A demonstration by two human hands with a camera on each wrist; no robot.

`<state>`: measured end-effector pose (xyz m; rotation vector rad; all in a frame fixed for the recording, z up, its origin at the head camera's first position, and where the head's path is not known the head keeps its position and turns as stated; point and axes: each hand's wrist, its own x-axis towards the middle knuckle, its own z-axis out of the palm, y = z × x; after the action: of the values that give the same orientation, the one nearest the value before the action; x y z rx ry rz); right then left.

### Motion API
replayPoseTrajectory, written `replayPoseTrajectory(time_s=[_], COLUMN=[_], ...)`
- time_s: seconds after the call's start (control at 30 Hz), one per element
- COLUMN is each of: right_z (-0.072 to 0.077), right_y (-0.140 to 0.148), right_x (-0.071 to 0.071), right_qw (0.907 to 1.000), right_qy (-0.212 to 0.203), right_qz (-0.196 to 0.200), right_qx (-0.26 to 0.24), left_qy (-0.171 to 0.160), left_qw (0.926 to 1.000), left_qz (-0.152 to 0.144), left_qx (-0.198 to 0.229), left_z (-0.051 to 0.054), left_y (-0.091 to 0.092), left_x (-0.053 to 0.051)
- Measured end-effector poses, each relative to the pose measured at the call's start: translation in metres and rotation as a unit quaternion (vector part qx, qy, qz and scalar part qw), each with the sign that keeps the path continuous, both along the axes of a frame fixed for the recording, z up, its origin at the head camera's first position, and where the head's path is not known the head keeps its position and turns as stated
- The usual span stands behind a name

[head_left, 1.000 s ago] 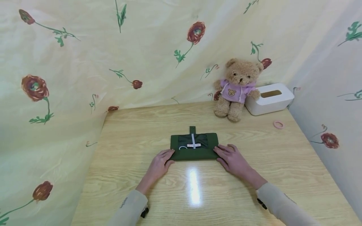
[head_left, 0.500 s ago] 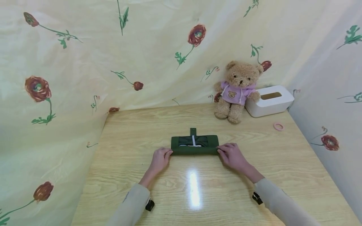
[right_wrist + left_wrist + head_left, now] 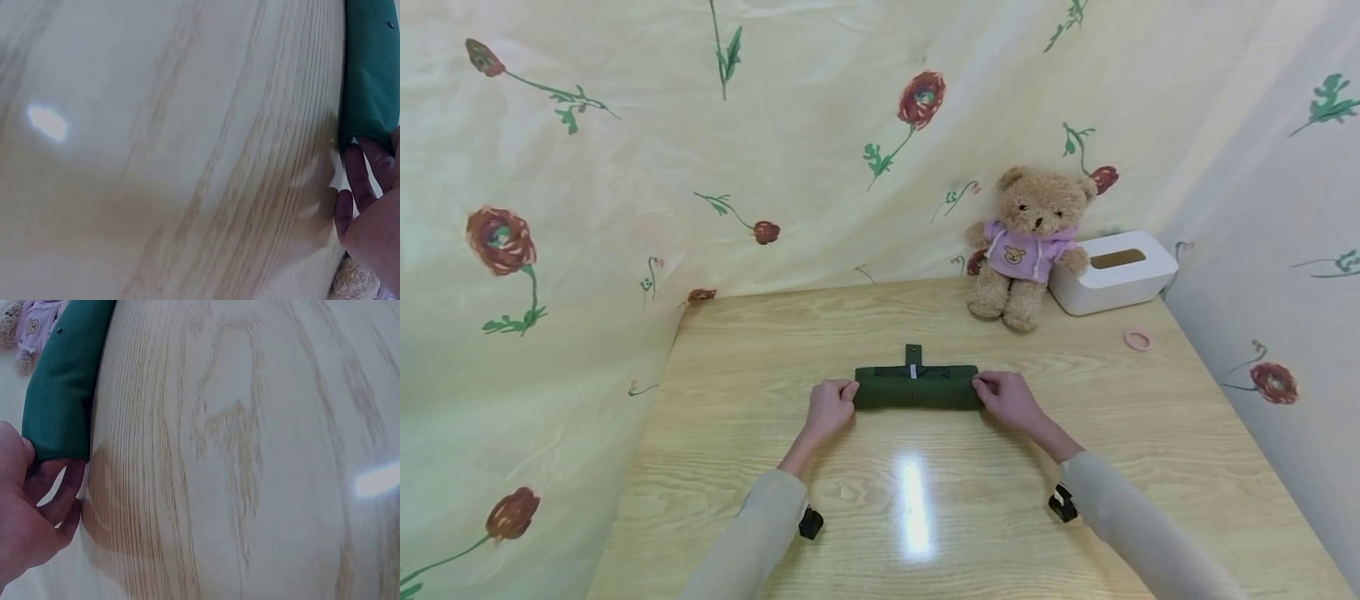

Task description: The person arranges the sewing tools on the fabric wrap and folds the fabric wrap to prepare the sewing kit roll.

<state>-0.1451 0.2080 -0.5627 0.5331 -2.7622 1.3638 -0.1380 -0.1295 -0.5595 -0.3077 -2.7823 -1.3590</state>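
A dark green fabric roll-up pouch lies on the wooden table, its near part folded over toward the back. Only a thin strip of its dark mesh panel shows, with a short bit of white strap. From its far edge a snap tab sticks out. My left hand pinches the pouch's left end, thumb on top and fingers at its open end in the left wrist view. At the right end my right hand pinches it the same way. The inside of the fold is hidden.
A teddy bear in a lilac hoodie sits at the back right, beside a white tissue box. A pink ring lies in front of the box. Flowered cloth hangs behind the wooden table.
The near part of the pouch has been rolled away from me, covering most of the mesh panel. Both hands went from resting on its ends to pinching them and moved slightly farther back.
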Motion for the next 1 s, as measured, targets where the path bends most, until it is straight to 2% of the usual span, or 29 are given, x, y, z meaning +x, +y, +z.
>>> replayPoseTrajectory(time_s=[0.23,0.33,0.47,0.6,0.8,1.0], right_z=[-0.0018,-0.0007,0.0017,0.002,0.0014,0.0045], right_y=[-0.0042,-0.0052,-0.0054,-0.005,-0.0046,-0.0056], right_x=[-0.0046,-0.0058,-0.0069,-0.0072,-0.0079,-0.0087], right_qw=[0.9995,0.9991,0.9985,0.998,0.9982,0.9981], right_qy=[-0.017,-0.027,-0.042,-0.051,-0.052,-0.054], right_qz=[-0.024,-0.029,-0.035,-0.036,-0.028,-0.021], right_qx=[-0.014,-0.012,-0.008,-0.005,0.006,0.02], left_qy=[0.025,0.041,0.064,0.072,0.056,0.055], left_qw=[0.999,0.998,0.996,0.994,0.9954,0.9917], left_qz=[0.032,0.036,0.029,0.017,-0.002,-0.023], left_qx=[-0.017,-0.03,-0.056,-0.081,-0.077,-0.114], left_z=[0.001,0.001,0.0005,-0.0004,0.0,0.0015], left_y=[0.0057,0.0071,0.008,0.0074,0.0089,0.0111], left_x=[-0.0025,-0.0019,-0.0009,0.0003,0.0008,-0.0011])
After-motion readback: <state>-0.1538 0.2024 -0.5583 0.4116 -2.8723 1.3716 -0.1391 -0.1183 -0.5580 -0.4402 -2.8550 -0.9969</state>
